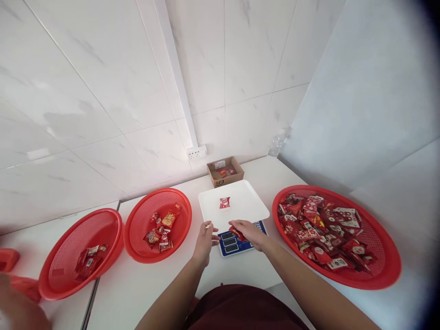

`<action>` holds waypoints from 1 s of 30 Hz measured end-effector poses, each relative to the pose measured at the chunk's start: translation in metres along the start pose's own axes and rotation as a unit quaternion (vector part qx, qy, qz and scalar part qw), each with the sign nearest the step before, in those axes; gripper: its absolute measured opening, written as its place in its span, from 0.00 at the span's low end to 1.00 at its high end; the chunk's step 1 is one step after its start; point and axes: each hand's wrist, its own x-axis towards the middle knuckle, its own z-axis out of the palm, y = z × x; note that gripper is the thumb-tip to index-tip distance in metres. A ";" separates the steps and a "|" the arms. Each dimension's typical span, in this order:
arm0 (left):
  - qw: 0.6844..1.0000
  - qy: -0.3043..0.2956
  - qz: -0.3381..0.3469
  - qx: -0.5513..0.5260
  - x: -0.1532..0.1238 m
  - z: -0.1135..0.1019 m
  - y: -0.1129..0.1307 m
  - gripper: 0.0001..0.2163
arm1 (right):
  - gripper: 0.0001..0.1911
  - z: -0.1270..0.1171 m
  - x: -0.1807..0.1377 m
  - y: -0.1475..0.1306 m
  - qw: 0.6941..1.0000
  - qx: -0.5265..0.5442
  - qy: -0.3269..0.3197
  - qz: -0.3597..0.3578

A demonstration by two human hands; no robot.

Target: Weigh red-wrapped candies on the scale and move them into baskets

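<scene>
Red basket, far left [80, 252]: held a few wrapped snacks low in its bowl and straddled the seam between two white tabletops; another red item and part of somebody's arm showed at the picture's left edge.
Second red basket [158, 224]: sat just beside the first, rims nearly touching, with a small heap of mixed packets, likely sorted apart from the rest.
Left hand [205, 240]: hovered at the scale's front left corner, fingers curled, thumb and forefinger pinching a small pale bit too small to name.
Scale [237, 243]: stood centred before the person, its blue display panel facing them, probably so readings were easy to see; its white platform [233, 204] carried one red packet [224, 202] near the middle.
Right hand [249, 233]: rested over the display panel, fingers closed around a red snack packet [236, 232].
Cardboard box [225, 171]: stood behind the scale against the wall, a few packets inside.
Large red tray [378, 270]: lay right of the scale, piled with red packets, within easy reach.
Open room: bare white table ran along the near edge, between scale and tray, and beside the box.
</scene>
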 end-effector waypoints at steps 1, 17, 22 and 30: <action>1.000 -0.019 -0.013 0.007 -0.002 -0.001 -0.002 0.21 | 0.20 0.000 -0.002 0.003 1.000 -0.005 -0.005 0.008; 0.977 -0.188 -0.075 0.064 -0.018 0.022 -0.022 0.18 | 0.44 0.007 -0.051 0.031 0.998 0.034 -0.031 -0.053; 0.986 -0.159 -0.059 -0.004 -0.025 0.035 -0.023 0.18 | 0.27 -0.003 -0.056 0.031 0.997 0.047 0.003 -0.054; 0.977 -0.178 -0.081 -0.088 -0.024 0.031 -0.012 0.15 | 0.21 -0.031 -0.061 0.035 0.996 0.011 0.013 -0.087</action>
